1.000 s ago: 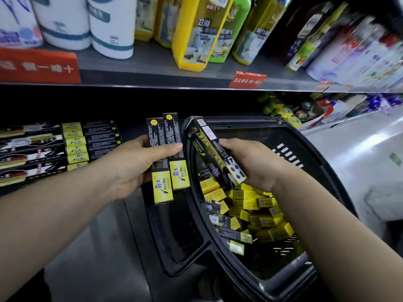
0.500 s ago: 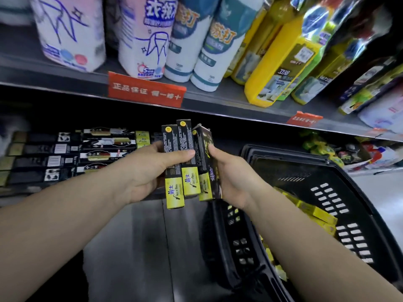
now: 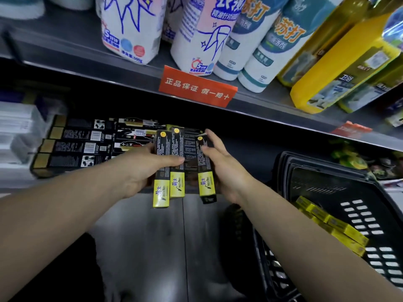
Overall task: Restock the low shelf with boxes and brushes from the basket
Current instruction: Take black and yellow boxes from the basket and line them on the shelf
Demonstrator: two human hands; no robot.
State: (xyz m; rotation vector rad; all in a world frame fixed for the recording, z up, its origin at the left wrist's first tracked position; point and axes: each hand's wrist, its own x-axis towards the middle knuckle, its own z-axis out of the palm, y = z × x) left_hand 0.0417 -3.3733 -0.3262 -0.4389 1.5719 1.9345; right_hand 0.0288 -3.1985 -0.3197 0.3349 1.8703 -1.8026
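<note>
- So, the view swings left: shelved boxes [image 3: 72, 147] now fill the left of frame, lying flat in stacked rows on the low shelf [image 3: 250, 149]. A second ago only their ends showed.
- left hand [image 3: 141, 171] has moved forward from beside the basket rim to the shelf mouth. It still grips two black-and-yellow boxes [image 3: 162, 168], upright, yellow ends down, side by side and touching.
- Dark box [image 3: 189, 149] sits between the two loads. Can't tell if it's held or just shelf stock behind.
- right hand [image 3: 222, 168] was down in the basket a second ago and pressed against the left pair half a second ago. It now holds a third box [image 3: 205, 168] just beside them.
- basket [image 3: 327, 188] is now off to the right, well apart from both hands, with yellow boxes [image 3: 333, 229] left inside.
- My read: the pick is done and this is the carry-to-shelf step. Nothing from this handful is placed yet, and more rounds are needed. No brushes identifiable.
- Left pose: forearm reaches forward, thumb lies across the box faces, fingers curl behind.
- Right pose: forearm angles in from the right, thumb on the box face, fingers fairly straight behind it in a pinch. Both hands sit under the red tag [image 3: 197, 87].
</note>
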